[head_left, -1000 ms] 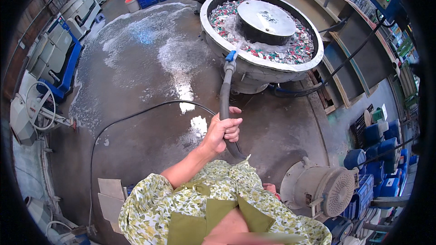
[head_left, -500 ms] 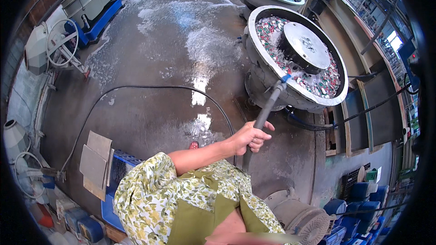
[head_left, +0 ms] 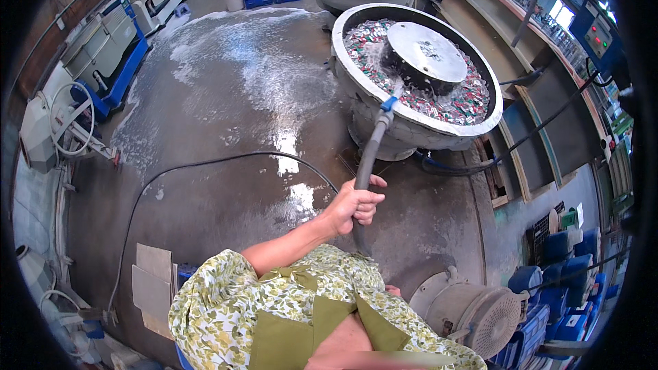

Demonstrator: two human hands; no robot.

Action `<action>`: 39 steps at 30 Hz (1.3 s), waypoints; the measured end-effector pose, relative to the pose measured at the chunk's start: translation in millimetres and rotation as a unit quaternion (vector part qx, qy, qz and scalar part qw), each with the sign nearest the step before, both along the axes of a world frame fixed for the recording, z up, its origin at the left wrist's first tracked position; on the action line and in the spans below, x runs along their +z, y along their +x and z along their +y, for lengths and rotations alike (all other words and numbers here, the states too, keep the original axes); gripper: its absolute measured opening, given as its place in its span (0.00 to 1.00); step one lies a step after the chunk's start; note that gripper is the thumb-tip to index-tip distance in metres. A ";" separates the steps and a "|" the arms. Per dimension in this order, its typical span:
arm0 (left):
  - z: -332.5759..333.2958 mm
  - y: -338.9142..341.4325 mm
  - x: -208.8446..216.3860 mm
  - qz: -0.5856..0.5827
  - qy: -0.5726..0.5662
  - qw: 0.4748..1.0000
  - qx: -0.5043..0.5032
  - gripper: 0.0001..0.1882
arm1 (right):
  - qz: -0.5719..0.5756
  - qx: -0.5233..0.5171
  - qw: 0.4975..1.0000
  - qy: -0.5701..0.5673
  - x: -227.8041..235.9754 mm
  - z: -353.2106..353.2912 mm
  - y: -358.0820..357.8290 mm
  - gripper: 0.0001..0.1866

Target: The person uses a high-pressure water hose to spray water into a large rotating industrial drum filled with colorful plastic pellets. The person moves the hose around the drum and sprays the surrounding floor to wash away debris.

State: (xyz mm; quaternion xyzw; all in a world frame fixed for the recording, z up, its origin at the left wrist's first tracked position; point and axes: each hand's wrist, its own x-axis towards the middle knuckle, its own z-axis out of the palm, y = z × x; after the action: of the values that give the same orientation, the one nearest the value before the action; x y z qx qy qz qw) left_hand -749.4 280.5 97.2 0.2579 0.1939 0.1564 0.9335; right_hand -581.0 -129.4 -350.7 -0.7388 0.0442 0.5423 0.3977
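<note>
The left hand [head_left: 353,208] wraps round the grey hose [head_left: 371,153], blue valve [head_left: 389,103] right at the tub's [head_left: 426,138] near rim, water [head_left: 398,87] spilling onto the colourful pieces [head_left: 364,45] inside! The right hand [head_left: 393,290], well apart from the tub, barely shows; its grip can't be told.

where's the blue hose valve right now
In the head view, right of centre: the blue valve sits at the tip of the hose, by the nearer tub.
</note>
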 end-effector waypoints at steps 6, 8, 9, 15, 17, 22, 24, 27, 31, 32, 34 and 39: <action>-12.5 18.4 -0.5 -0.015 0.004 0.996 -0.083 0.12 | -0.011 -0.028 0.999 -0.020 27.5 2.0 -13.1 0.19; -11.6 21.3 1.8 -0.014 0.009 0.996 -0.086 0.12 | -0.012 -0.037 0.999 -0.023 32.7 0.5 -17.0 0.19; -10.2 21.7 3.5 -0.011 0.010 0.996 -0.083 0.12 | -0.014 -0.040 0.999 -0.025 34.8 0.4 -19.9 0.19; 10.0 20.0 -1.3 -0.008 0.003 1.000 -0.021 0.14 | -0.013 -0.056 0.998 -0.031 40.5 -2.8 -24.5 0.19; 15.7 15.5 2.4 0.011 0.015 1.000 0.019 0.14 | -0.011 -0.054 0.998 -0.031 40.0 -3.4 -23.8 0.19; 25.6 5.8 -0.7 -0.003 0.029 0.998 0.059 0.14 | -0.010 -0.045 0.998 -0.034 40.1 -8.2 -23.7 0.19; 23.7 2.9 -1.7 -0.007 0.034 0.997 0.068 0.14 | -0.013 -0.041 0.998 -0.035 40.6 -9.7 -21.0 0.19; 18.9 -2.3 1.3 -0.003 0.042 0.996 0.081 0.13 | -0.014 -0.033 0.999 -0.032 39.0 -10.1 -18.4 0.19; 10.5 -3.7 -3.7 0.001 0.031 0.996 0.089 0.13 | -0.017 -0.022 0.999 -0.024 28.5 -13.6 -10.5 0.19; 9.4 -2.9 -7.0 0.001 0.027 0.996 0.089 0.13 | -0.018 -0.020 0.999 -0.020 22.3 -14.6 -9.0 0.19; 6.9 -2.6 -10.7 -0.001 0.022 0.996 0.085 0.13 | -0.020 -0.020 1.000 -0.009 10.4 -17.7 -7.2 0.19; -2.1 0.1 -4.1 0.017 0.040 0.998 0.048 0.13 | -0.137 0.054 0.988 0.034 3.9 -20.4 -14.3 0.18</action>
State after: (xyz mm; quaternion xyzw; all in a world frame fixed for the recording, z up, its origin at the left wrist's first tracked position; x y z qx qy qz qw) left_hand -749.3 278.4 93.1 0.2883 0.2155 0.2040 0.9104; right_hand -595.2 -149.8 -346.8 -0.7936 -0.0694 0.4578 0.3948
